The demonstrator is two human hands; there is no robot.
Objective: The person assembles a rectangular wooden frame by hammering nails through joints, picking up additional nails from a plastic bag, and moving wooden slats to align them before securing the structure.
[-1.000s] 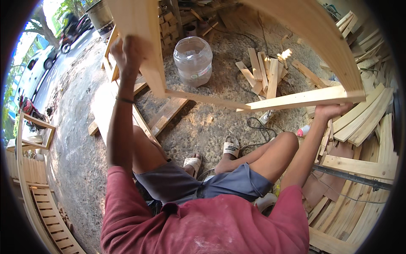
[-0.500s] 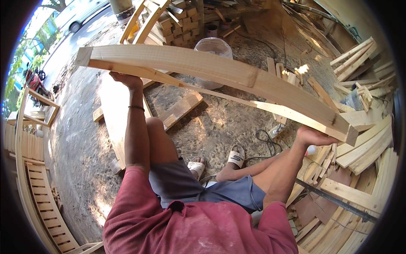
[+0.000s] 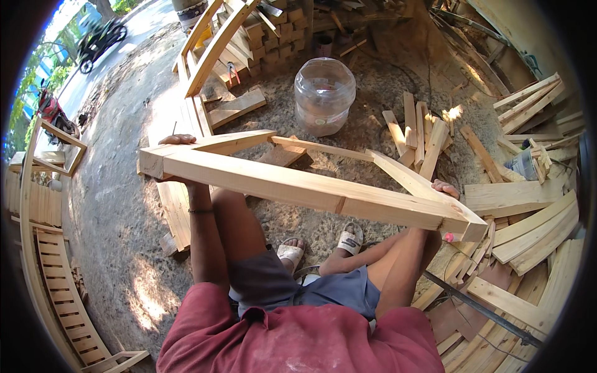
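Head view: your left hand (image 3: 177, 140) and right hand (image 3: 445, 188) grip the wooden frame (image 3: 298, 185) mid-frame; its rails hide both palms.

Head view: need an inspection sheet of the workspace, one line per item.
Surface: bare sandy ground strewn with sawdust.
Job's things: pale rectangular wooden frame, held level above the knees.
Clutter: clear plastic jar; short loose wood offcuts; stacked curved planks at right.
Grip: left hand on the frame's left corner; right hand on the right corner.
Cables: thin dark cord on the ground near the right knee.
Surroundings: slatted wooden panels at left; parked motorbike on the road.
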